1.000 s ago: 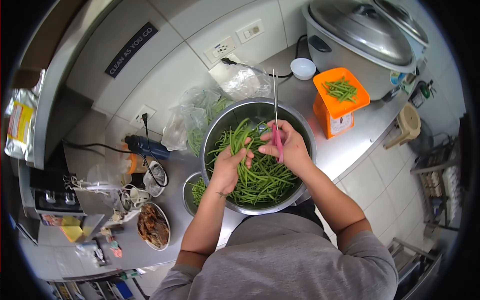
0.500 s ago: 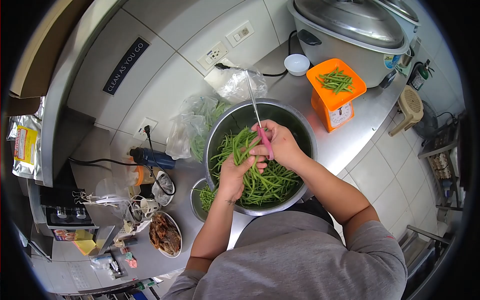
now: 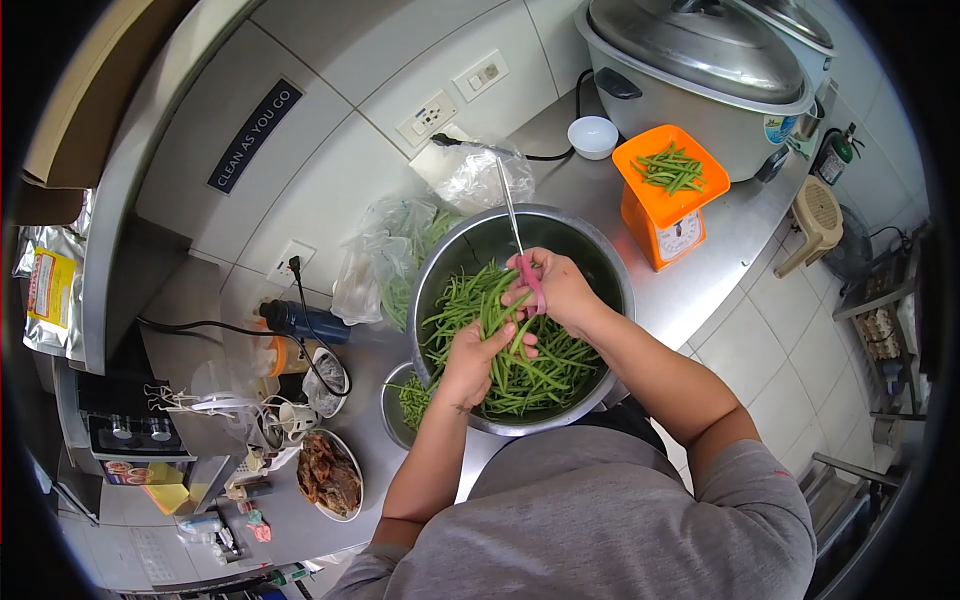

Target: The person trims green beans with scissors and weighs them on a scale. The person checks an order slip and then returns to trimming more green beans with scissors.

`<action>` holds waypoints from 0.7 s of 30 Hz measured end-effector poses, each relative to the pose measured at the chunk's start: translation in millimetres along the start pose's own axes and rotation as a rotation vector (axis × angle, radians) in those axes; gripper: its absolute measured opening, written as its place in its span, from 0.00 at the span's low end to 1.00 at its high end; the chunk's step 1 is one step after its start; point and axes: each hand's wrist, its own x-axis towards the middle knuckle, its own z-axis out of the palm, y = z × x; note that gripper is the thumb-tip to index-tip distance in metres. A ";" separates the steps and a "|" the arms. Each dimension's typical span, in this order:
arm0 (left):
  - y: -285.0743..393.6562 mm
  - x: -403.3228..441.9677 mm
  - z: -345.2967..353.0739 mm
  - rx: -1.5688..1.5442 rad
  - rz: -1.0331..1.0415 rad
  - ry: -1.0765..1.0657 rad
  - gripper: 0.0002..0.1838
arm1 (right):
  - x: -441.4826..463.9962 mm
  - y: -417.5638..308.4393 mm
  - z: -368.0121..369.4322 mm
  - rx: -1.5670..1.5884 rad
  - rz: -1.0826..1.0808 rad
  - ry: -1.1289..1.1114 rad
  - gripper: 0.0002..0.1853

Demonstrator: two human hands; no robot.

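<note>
A large steel bowl [image 3: 622,300] of green beans [image 3: 535,385] stands in front of me. Over it, my left hand [image 3: 478,362] is closed around a small bunch of long beans that points up and to the right. My right hand [image 3: 558,288] grips pink-handled scissors [image 3: 527,270], whose long blades point away from me toward the wall. The right fingertips also touch or nearly touch the bunch. Just left of the big bowl sits a smaller steel bowl [image 3: 393,412] with short cut green pieces, partly covered by my left forearm.
An orange kitchen scale [image 3: 662,228] carries some beans in its tray, near a large rice cooker [image 3: 690,90] and a small white bowl [image 3: 593,137]. Plastic bags [image 3: 385,255] of greens lie along the wall. A plate of browned food [image 3: 330,475] and a blue bottle [image 3: 305,318] are at left.
Both hands stay over the bowl with small shifts. The bunch in the left hand looks smaller and has dropped slightly; the scissors remain in the right hand.
</note>
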 end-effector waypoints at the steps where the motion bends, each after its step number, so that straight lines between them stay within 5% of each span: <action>1: 1.0 0.0 0.1 -0.064 -0.052 0.001 0.15 | 0.0 -0.2 -0.2 -0.001 0.000 -0.001 0.25; 3: -2.1 2.8 -5.1 -0.112 -0.044 0.067 0.14 | 0.6 -1.3 0.8 -0.068 -0.059 0.156 0.28; 8: -2.4 6.3 -13.9 -0.234 -0.019 0.188 0.14 | -8.3 3.3 -18.9 0.004 -0.026 0.110 0.31; 21: -19.3 10.5 -8.9 0.129 0.144 0.141 0.10 | -7.9 -1.2 4.3 0.066 -0.082 0.111 0.27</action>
